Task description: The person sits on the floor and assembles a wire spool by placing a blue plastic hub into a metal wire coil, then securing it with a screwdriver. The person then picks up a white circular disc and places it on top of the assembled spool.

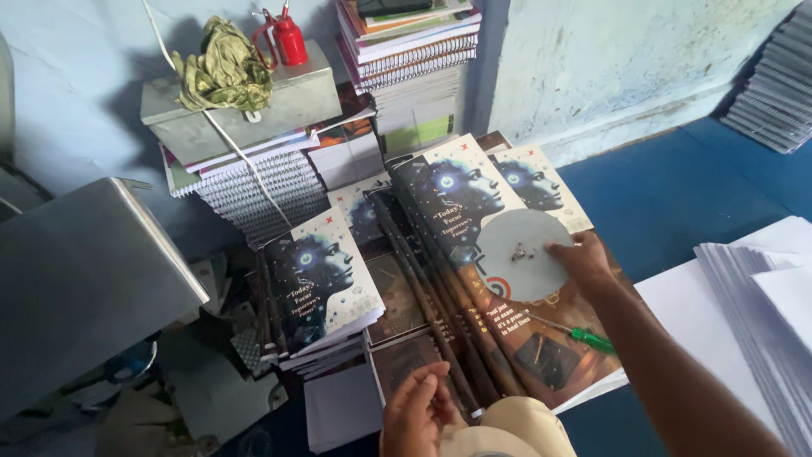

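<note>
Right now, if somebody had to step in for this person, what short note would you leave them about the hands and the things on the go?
Right hand: open, fingers resting on the edge of a grey round disc that lies on the fanned stack of printed covers. A few small metal bits sit on the disc's middle.
Left hand: near the bottom edge, fingers loosely curled, holding nothing visible, just above the covers' lower end.
A green-handled screwdriver lies on the covers, below the disc, untouched.
Done: covers fanned out, disc laid on top.
Left: cannot tell; the disc and bits are not yet lifted.
</note>
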